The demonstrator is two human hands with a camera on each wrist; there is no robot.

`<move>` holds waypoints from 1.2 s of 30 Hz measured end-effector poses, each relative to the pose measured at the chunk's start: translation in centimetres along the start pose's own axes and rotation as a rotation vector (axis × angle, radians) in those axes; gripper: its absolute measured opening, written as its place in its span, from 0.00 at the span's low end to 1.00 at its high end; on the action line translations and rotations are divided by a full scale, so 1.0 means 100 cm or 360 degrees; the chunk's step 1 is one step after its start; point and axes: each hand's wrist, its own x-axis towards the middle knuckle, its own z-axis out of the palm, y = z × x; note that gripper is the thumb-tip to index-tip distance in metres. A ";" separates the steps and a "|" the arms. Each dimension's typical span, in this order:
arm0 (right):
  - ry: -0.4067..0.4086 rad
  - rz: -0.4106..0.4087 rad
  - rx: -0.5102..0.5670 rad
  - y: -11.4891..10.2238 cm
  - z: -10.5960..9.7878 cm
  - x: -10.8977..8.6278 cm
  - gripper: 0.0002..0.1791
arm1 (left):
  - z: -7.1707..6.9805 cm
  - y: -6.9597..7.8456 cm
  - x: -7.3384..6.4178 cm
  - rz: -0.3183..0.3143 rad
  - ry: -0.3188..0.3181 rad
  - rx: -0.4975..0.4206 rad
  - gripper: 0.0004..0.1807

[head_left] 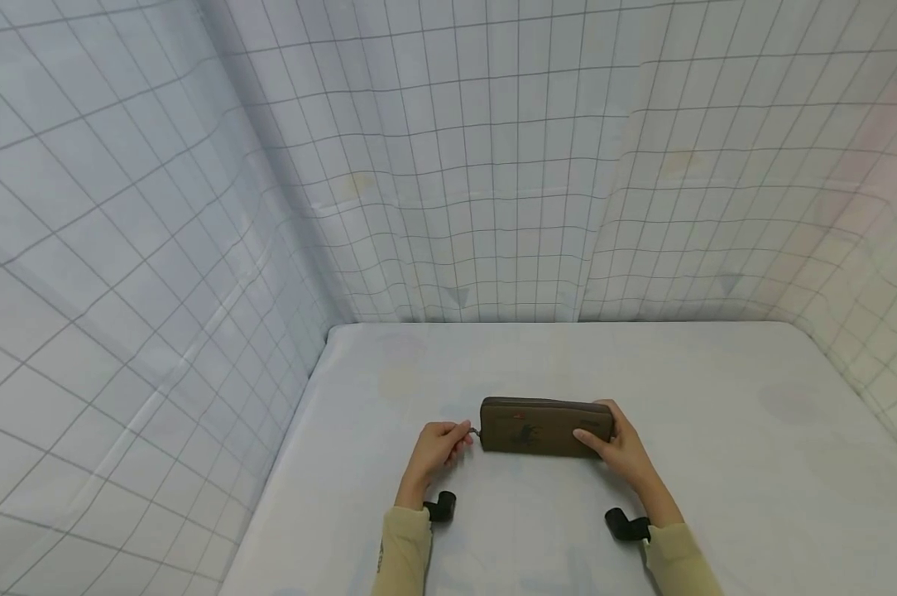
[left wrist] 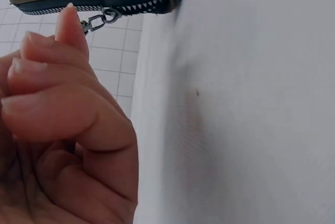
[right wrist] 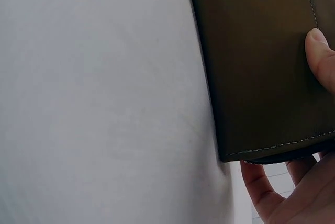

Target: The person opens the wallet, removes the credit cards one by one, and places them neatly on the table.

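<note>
Wallet [head_left: 541, 428] is held at both ends, on or just over the white surface [head_left: 523, 530], can't tell which. Left hand [head_left: 435, 449]: grip pinching the metal pull [left wrist: 97, 23] at the left end. Right hand [head_left: 623, 451]: grip clasped round the right end, thumb on front.

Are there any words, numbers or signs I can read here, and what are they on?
Nothing can be read for sure.
On the wallet: a small dark mark, a tiny reddish mark and a dark figure, all too small or blurred.
On the left sleeve: dark marks, too small to read.
</note>
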 end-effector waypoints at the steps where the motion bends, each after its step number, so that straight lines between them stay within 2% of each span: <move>1: 0.0000 -0.0009 -0.0001 0.000 0.000 0.000 0.24 | 0.000 0.001 0.000 0.0003 0.0012 -0.0012 0.27; 7: 0.0008 -0.0041 -0.0042 0.001 0.001 0.000 0.23 | 0.002 0.008 0.000 -0.0013 0.0065 -0.0052 0.27; 19: -0.0020 -0.0036 -0.0029 -0.001 0.001 -0.001 0.23 | 0.006 0.018 0.002 -0.0056 0.0111 -0.0339 0.29; 24: -0.0020 -0.0046 -0.0057 0.018 0.001 0.004 0.24 | 0.004 0.042 -0.008 -0.0039 0.0060 -0.0400 0.20; 26: -0.0017 -0.0058 -0.0051 0.029 0.002 0.007 0.24 | 0.003 0.047 -0.008 -0.0040 0.0037 -0.0426 0.17; 31: -0.0005 -0.0061 -0.0031 0.034 0.003 0.007 0.25 | 0.005 0.038 0.005 -0.0005 0.0042 -0.0441 0.21; 36: -0.0009 -0.0052 -0.0019 0.034 0.002 0.007 0.25 | 0.013 0.040 0.005 0.0021 0.0096 -0.0480 0.25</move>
